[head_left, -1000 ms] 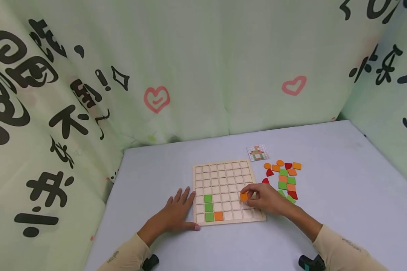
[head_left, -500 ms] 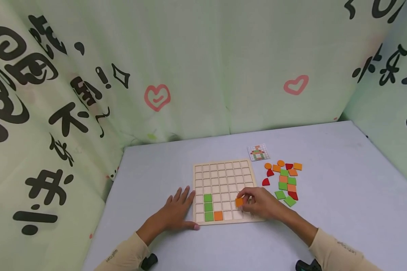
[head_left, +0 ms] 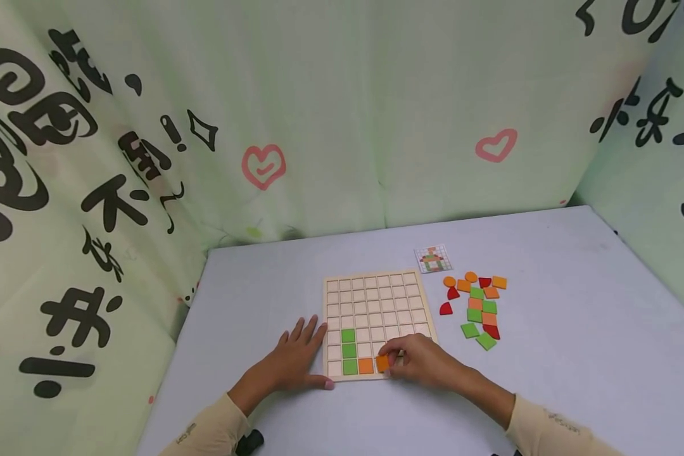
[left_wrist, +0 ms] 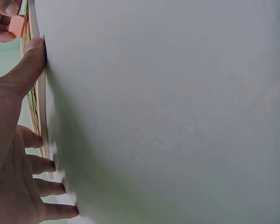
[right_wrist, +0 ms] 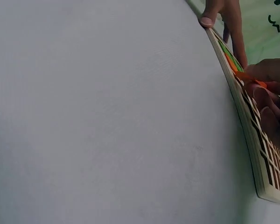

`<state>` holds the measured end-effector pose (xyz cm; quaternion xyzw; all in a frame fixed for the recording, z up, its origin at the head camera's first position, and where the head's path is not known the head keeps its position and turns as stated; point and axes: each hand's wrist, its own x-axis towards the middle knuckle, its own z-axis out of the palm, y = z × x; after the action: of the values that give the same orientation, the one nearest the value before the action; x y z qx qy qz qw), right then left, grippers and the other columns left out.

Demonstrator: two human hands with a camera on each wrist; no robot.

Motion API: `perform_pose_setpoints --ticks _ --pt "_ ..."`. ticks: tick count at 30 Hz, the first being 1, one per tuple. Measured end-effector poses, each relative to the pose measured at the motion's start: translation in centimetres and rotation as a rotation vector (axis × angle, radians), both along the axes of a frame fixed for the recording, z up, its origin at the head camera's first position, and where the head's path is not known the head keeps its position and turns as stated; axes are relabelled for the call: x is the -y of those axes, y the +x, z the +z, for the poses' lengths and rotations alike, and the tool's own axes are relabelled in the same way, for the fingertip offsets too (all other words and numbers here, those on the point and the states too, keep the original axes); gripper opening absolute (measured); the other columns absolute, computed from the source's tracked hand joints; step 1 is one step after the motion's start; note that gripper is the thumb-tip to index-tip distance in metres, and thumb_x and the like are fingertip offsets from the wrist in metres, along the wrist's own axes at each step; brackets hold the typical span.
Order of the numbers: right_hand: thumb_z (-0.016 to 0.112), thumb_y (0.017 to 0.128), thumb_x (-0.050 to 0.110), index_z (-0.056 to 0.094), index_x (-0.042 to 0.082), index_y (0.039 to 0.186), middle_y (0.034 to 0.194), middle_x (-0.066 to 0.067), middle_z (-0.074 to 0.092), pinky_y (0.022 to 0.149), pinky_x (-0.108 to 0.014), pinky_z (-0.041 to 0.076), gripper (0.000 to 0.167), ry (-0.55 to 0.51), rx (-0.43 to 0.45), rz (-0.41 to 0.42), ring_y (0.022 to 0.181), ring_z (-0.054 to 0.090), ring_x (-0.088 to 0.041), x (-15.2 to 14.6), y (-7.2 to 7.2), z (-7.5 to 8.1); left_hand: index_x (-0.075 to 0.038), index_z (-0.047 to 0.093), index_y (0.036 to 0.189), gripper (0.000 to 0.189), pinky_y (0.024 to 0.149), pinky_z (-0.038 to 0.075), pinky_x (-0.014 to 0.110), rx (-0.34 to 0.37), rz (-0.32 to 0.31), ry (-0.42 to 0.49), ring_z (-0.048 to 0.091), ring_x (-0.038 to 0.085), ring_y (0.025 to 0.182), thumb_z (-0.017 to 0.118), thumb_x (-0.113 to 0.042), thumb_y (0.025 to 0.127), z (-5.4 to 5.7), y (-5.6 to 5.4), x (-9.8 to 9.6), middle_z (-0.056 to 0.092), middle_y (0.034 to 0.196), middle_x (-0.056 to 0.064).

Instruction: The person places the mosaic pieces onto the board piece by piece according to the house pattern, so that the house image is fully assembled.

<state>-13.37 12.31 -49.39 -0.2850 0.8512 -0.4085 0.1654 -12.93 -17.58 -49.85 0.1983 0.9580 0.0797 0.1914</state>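
Note:
A wooden grid board (head_left: 370, 297) lies on the table. Three green square tiles (head_left: 349, 351) fill a column near its left side, and an orange square tile (head_left: 366, 366) sits beside the lowest one. My right hand (head_left: 424, 362) pinches another orange square tile (head_left: 382, 363) between thumb and fingers, tilted over the front row just right of the seated orange one. The left wrist view also shows this held tile (left_wrist: 17, 26). With fingers spread, my left hand (head_left: 296, 358) rests at the board's left edge, its thumb at the front left corner.
Loose green, orange and red tiles (head_left: 475, 304) in several shapes lie right of the board. Behind the board's far right corner is a small pattern card (head_left: 433, 258). A pale green curtain (head_left: 330, 126) with dark lettering hangs behind the table (head_left: 558, 304).
My right hand has carried the orange tile left and toward the front row, uncovering a red tile and green tiles on the right. The left hand has stayed in place.

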Motion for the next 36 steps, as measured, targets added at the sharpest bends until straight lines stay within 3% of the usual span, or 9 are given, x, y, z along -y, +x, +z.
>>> perform_pose_setpoints --ticks 7,13,20,36 --pt "0.081 0.082 0.011 0.076 0.009 0.104 0.081 0.013 0.062 0.068 -0.02 0.047 0.023 0.068 -0.139 -0.021 0.076 0.052 -0.002 0.7 0.7 -0.3 -0.011 0.02 0.161 0.118 0.115 0.026 0.066 -0.002 -0.002 -0.009 0.012 0.044 0.154 0.065 -0.079 0.076 -0.1 0.0 -0.1 0.013 0.169 0.016" --pt "0.083 0.081 0.013 0.076 0.011 0.103 0.082 0.012 0.061 0.067 -0.022 0.045 0.024 0.127 -0.208 -0.054 0.076 0.053 -0.005 1.0 0.8 -0.2 -0.011 0.019 0.161 0.118 0.115 0.026 0.066 0.005 -0.001 -0.018 0.012 0.044 0.154 0.066 -0.078 0.076 0.0 0.0 -0.1 0.013 0.169 0.016" --pt "0.085 0.079 0.017 0.077 0.013 0.103 0.084 0.012 0.062 0.067 -0.021 0.046 0.025 0.164 -0.187 -0.092 0.076 0.053 -0.006 1.3 0.9 -0.3 -0.011 0.019 0.161 0.118 0.116 0.027 0.065 0.002 -0.007 -0.03 0.013 0.043 0.154 0.065 -0.078 0.076 0.0 -0.1 -0.1 0.013 0.169 0.016" --pt "0.084 0.082 0.019 0.077 0.014 0.1 0.079 0.015 0.058 0.065 -0.021 0.042 0.02 0.156 -0.198 -0.097 0.073 0.052 -0.006 1.1 0.9 -0.3 -0.011 0.019 0.161 0.118 0.116 0.026 0.065 0.001 -0.007 -0.017 0.013 0.043 0.154 0.065 -0.078 0.077 -0.1 0.0 0.1 0.014 0.168 0.016"
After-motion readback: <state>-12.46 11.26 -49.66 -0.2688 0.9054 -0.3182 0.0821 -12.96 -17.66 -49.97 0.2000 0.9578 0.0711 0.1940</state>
